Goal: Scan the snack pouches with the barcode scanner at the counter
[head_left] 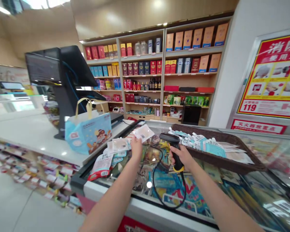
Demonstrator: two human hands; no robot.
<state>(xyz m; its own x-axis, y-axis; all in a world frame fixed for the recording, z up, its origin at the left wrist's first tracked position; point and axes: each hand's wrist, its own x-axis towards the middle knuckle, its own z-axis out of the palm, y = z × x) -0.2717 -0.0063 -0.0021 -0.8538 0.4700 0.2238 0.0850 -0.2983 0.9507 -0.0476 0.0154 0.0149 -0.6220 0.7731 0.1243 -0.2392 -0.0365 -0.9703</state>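
1. My left hand (136,147) is pinched narrow, fingertips closed on the near edge of a flat white packet (145,132).
2. That packet is held out over the glass top of a display case (93,190), toward its far left part.
3. My right hand (183,157) is wrapped round the handle of a black and yellow scanner (169,138). The scanner's head is near the packet, with a gap between them.
4. A black cable (153,178) leaves the foot of the handle and loops over the glass between my forearms.
5. Just left of my left hand, more packets (119,145) lie overlapping on the case, with a red and white pouch (100,166) at the near end of the pile.
6. Beyond and to the right of my right hand is a brown basket (236,166). Blue and white pouches (200,144) with white caps lie inside it, and flatter pale packets fill its right end.
7. A light blue shopping bag (87,132) stands upright on the white counter (26,129) to my left, beside a black screen (62,67).
8. Shelves of boxes and bottles line the wall ahead.
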